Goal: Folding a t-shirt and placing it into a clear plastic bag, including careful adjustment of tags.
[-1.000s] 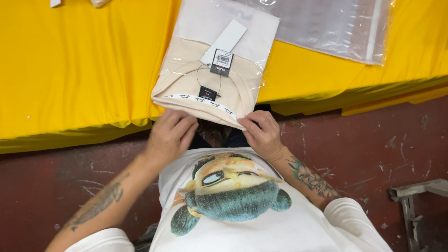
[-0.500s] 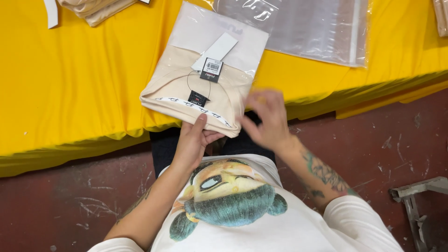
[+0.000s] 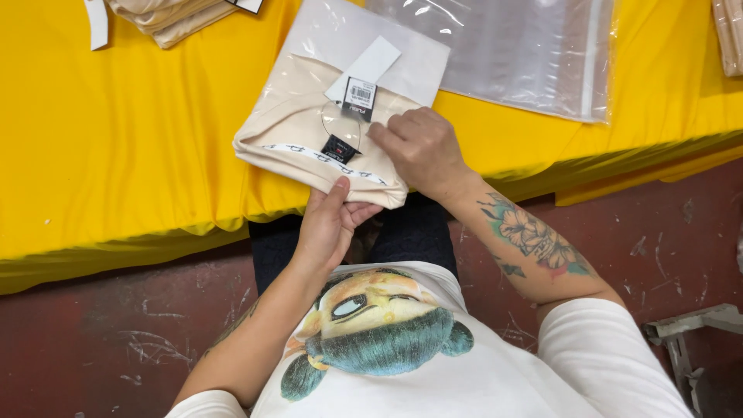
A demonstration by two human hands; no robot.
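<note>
Okay, you're handling a folded cream garment (image 3: 309, 128) at the near edge of the yellow-covered table (image 3: 116, 147), hanging slightly over it. It's sitting in a clear plastic bag (image 3: 364, 46), with a white hang tag (image 3: 362, 73) and small black label (image 3: 338, 148) on top. Your left hand (image 3: 329, 224) is pinching its near edge from below; your right hand (image 3: 422, 151) is pressing flat on top. Another clear bag (image 3: 526, 54) is lying just beside.

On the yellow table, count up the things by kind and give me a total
Folded cream garments: 3, the one under both hands, a stack at the top left, one at the right edge
Clear plastic bags: 1
White paper strips: 1
Total: 5
</note>
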